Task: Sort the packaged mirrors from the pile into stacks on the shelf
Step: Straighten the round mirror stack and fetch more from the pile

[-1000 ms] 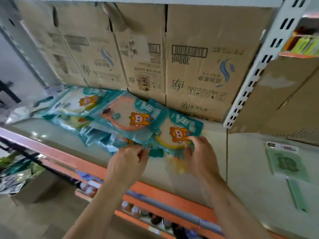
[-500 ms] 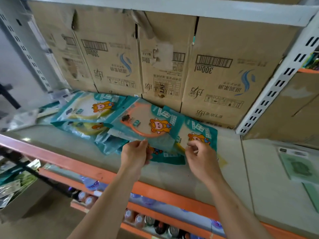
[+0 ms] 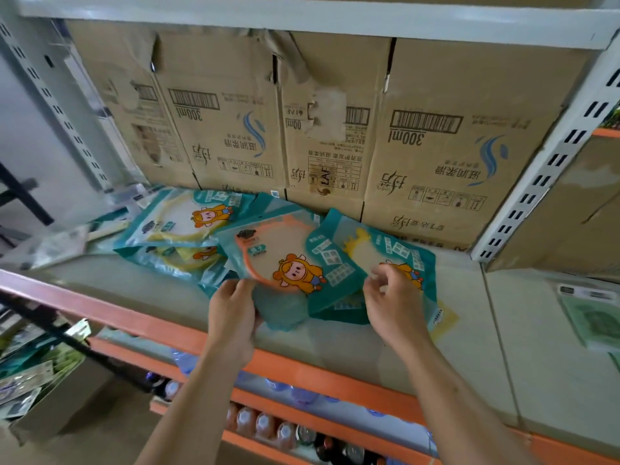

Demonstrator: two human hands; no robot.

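Observation:
A loose pile of teal packaged mirrors lies on the grey shelf (image 3: 352, 360) in front of cardboard boxes. On top is a pack with an orange-rimmed mirror (image 3: 285, 255); my left hand (image 3: 233, 313) pinches its near left corner. To its right lies a pack with a yellow-rimmed mirror (image 3: 385, 246). My right hand (image 3: 396, 303) hovers over that pack's lower part, fingers loosely curled, with nothing plainly gripped. More teal packs (image 3: 188, 223) spread to the left, partly buried.
Brown cardboard boxes (image 3: 436, 156) wall off the back of the shelf. A green packaged item (image 3: 593, 317) lies on the right bay past a white upright (image 3: 543, 166). The orange shelf edge (image 3: 302, 370) runs along the front; bottles (image 3: 268, 424) stand below.
The view has tilted up and drawn closer to the shelf. My left hand keeps its hold on the orange-rimmed pack. My right hand has let go of the yellow-rimmed pack's edge and lifted slightly.

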